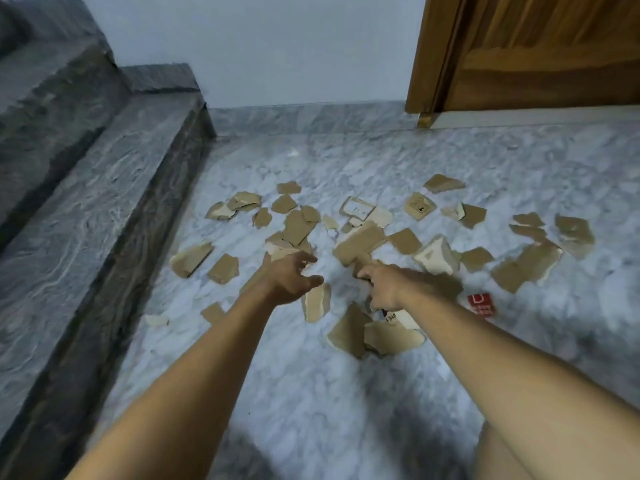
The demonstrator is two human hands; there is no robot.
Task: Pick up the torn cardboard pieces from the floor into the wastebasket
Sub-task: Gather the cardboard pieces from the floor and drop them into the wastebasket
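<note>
Torn brown cardboard pieces [294, 226] lay scattered across the grey marble floor [311, 375], mid-frame. The left hand [292, 278] hovered empty, fingers spread; the right hand [381, 287] met a large brown scrap [360, 242], grip impossible to tell. Light, stiffish, flat, I reckoned: best pinched at a raised torn edge

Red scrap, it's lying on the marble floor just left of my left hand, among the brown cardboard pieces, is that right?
No. The head view shows the red scrap lying on the marble floor right of the right hand, not left of the left hand, among the brown cardboard pieces.
</note>
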